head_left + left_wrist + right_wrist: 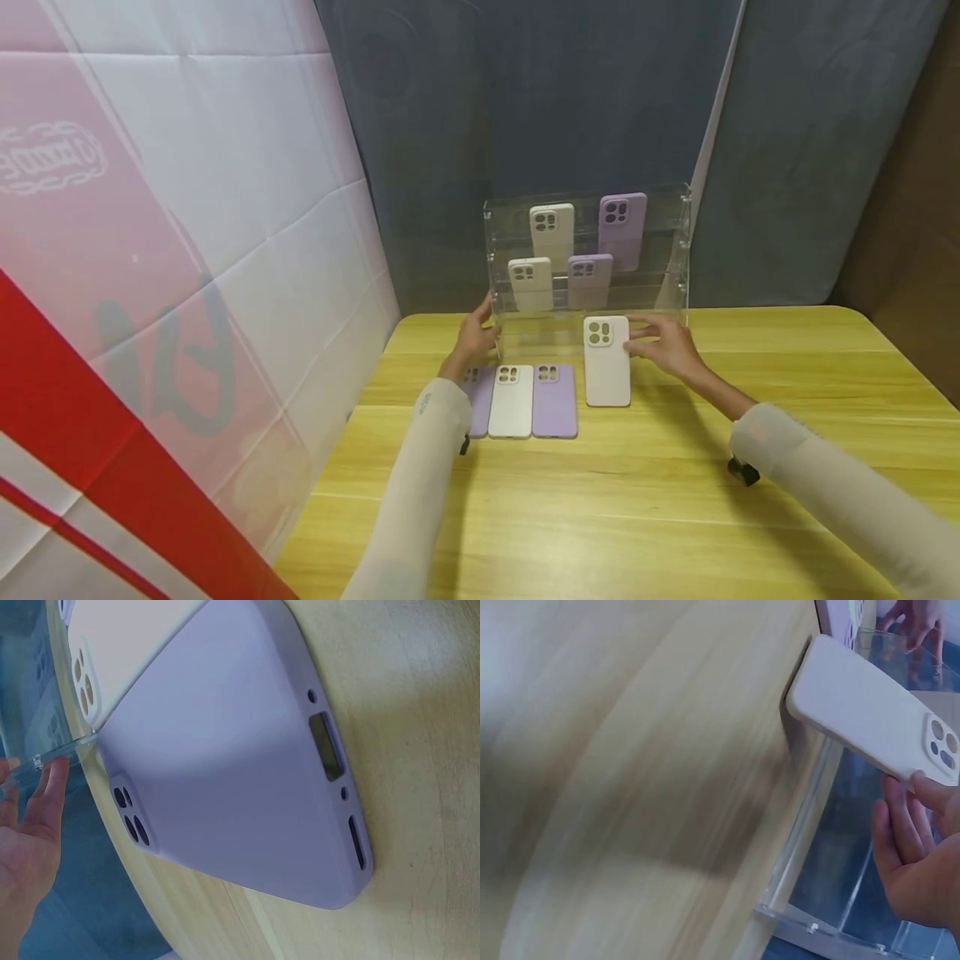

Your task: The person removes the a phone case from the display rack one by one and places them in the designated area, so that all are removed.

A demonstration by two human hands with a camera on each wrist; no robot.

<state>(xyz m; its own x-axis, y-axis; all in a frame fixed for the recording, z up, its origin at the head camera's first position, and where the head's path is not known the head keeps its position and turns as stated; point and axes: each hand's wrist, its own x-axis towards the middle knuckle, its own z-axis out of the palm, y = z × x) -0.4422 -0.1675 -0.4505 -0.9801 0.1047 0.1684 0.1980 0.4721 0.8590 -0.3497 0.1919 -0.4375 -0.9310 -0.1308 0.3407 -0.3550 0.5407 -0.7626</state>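
My right hand pinches a white phone case by its right edge, tilted in front of the clear acrylic display rack. In the right wrist view, thumb and fingers meet on the case beside its camera cutouts. My left hand grips the rack's left side panel, as the left wrist view also shows at the panel edge. Below the rack, a purple case, a white case and another purple case lie side by side on the table.
On the rack's tiers stand a white case and a purple case above, with a white case and a purple case below. A printed cloth hangs at the left; a grey curtain is behind the wooden table.
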